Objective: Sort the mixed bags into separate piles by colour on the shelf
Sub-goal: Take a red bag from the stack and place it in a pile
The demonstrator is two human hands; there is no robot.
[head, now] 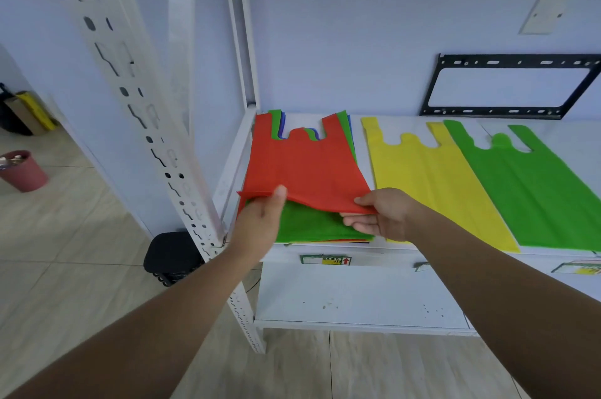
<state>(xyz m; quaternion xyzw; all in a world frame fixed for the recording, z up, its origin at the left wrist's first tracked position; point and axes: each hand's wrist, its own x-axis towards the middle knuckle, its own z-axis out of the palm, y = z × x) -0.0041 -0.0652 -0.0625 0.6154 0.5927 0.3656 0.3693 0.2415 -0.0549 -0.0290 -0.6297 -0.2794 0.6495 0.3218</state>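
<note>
On a white shelf (390,257), a red bag (302,167) is held raised by its near hem off the mixed stack (309,226), pinched at its corners by the left hand (263,219) and right hand (380,216). Its long axis runs away from the person. A yellow bag (429,187) and a green bag (546,197) are laid out rightward, nearer the right hand. The writing on the shelf-edge label (325,259) cannot be read.

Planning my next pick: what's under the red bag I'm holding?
A green bag lies directly beneath the red bag; blue edges peek out behind. The rest is covered.
</note>
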